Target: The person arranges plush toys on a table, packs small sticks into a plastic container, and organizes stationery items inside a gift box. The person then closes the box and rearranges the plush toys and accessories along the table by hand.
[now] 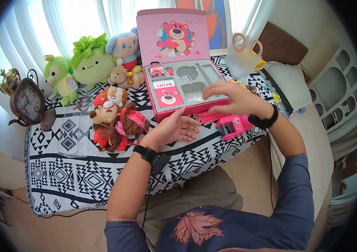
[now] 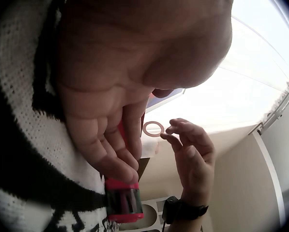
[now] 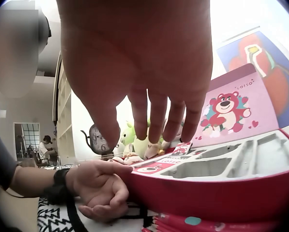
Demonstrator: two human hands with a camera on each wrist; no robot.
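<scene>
A pink gift box (image 1: 161,114) stands with its bear-printed lid (image 1: 172,35) raised. Its grey insert (image 1: 205,82) has several hollows; a LOTSO notepad (image 1: 169,94), a small boxed item (image 1: 157,70) and a red strawberry-shaped piece (image 1: 169,70) sit in the left ones. My left hand (image 1: 176,129) lies palm up by the box's front edge, fingers relaxed and holding nothing. Over the box's front right corner hovers my right hand (image 1: 237,98), its fingers loosely extended with nothing in them. Beneath it lie pink pencils (image 1: 205,117) and a pink pencil sharpener (image 1: 234,126).
Plush toys (image 1: 92,61) and a dark ornate clock (image 1: 27,101) line the left of the patterned cloth (image 1: 73,176). A clear plastic tray (image 1: 73,134) lies near the small dolls (image 1: 121,126). A frosted bag (image 1: 243,63) with ring handles stands behind on the right.
</scene>
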